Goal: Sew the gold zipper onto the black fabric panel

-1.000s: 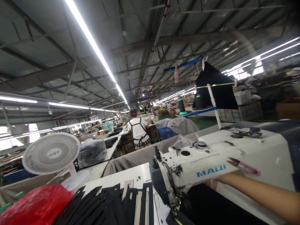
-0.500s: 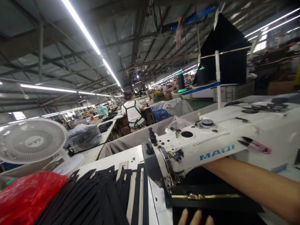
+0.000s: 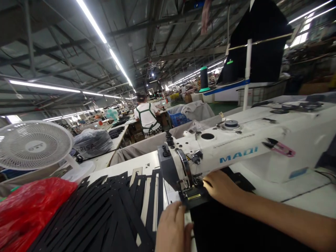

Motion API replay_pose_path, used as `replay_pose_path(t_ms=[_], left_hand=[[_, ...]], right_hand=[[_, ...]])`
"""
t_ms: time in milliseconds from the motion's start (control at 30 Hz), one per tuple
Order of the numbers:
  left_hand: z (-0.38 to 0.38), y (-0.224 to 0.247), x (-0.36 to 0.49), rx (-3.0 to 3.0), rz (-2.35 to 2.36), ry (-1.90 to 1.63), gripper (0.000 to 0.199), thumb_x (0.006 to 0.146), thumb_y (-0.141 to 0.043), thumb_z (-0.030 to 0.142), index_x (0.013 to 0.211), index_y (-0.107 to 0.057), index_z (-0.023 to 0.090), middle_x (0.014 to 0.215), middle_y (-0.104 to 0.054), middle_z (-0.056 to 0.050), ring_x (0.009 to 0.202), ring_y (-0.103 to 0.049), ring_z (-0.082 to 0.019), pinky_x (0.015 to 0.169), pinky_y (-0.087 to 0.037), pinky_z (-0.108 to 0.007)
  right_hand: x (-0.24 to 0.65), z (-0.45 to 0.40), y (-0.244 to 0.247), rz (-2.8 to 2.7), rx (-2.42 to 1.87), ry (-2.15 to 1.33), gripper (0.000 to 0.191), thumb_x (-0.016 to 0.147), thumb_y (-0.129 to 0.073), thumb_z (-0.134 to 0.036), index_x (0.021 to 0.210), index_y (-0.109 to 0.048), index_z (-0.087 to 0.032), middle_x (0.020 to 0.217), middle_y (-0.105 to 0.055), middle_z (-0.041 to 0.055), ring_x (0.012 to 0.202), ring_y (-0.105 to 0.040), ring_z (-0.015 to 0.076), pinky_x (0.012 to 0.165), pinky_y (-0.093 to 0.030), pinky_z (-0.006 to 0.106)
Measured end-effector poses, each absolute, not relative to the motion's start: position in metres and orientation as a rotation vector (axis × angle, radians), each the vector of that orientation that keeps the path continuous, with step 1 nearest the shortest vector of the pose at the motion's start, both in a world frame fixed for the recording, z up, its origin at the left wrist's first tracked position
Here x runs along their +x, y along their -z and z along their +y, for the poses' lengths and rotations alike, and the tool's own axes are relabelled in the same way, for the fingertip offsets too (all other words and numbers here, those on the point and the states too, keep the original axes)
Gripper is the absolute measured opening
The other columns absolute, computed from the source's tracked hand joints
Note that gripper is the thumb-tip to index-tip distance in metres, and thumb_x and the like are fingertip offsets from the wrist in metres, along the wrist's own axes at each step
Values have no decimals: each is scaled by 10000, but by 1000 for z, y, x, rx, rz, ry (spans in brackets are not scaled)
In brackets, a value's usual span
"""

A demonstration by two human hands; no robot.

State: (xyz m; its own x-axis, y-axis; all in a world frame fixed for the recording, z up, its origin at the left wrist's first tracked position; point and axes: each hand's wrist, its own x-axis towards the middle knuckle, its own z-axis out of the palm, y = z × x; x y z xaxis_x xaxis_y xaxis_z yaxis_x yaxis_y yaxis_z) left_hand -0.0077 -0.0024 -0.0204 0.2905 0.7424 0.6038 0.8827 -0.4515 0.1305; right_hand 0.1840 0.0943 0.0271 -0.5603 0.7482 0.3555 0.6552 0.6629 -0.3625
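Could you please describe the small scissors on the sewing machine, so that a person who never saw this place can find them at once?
Find the white sewing machine with the blue lettering on its arm. Just right of that lettering, small snips lie on the machine, black blades pointing left. Their pink handle sets them apart from everything else on the machine.

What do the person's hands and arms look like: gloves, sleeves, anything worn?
No gloves on either the left hand or the right hand. The right forearm is bare, with no sleeve, watch or band showing. No rings are visible.
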Motion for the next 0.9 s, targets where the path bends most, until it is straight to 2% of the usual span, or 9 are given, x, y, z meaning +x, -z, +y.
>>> replay_pose_path(t_ms=[67, 133, 267, 533, 900], left_hand=[[8, 22, -16, -2243, -1435, 916, 265, 876, -411, 201, 1066, -585, 137, 1045, -652, -151, 980, -628, -287, 791, -562, -436], [17, 24, -16, -2242, -1354, 961, 264, 897, -370, 170, 995, -614, 150, 1019, -671, -137, 980, -636, -270, 793, -570, -422], [23, 18, -12, -2373, -1297, 902, 231, 901, -411, 135, 952, -634, 166, 1033, -675, -114, 1002, -631, -235, 830, -563, -372], [24, 4, -18, -2444, -1199, 758, 225, 890, -434, 91, 979, -630, 155, 1017, -682, -107, 1005, -629, -237, 847, -555, -381], [32, -2, -15, -2464, -1233, 734, 208, 893, -432, 108, 900, -635, 153, 958, -697, -101, 953, -650, -234, 841, -556, -383]], right_hand=[[184, 79, -19, -2457, -890, -259, 138, 868, -487, -171, 827, -619, -161, 911, -622, 74, 948, -564, 215, 919, -412, 417], [182, 67, -12, -2482, -721, -266, 179, 869, -443, -152, 920, -614, -172, 991, -617, 88, 1021, -536, 223, 974, -364, 434], [175, 61, -9, -2469, -736, -270, 233, 887, -382, -132, 898, -611, -174, 955, -620, 86, 979, -546, 206, 942, -392, 410], [173, 65, -12, -2513, -757, -227, 219, 895, -390, -111, 948, -602, -127, 1002, -611, 99, 1011, -520, 215, 961, -370, 417], [172, 74, -10, -2521, -765, -164, 211, 858, -413, -69, 922, -606, -124, 988, -621, 86, 960, -533, 223, 911, -409, 384]])
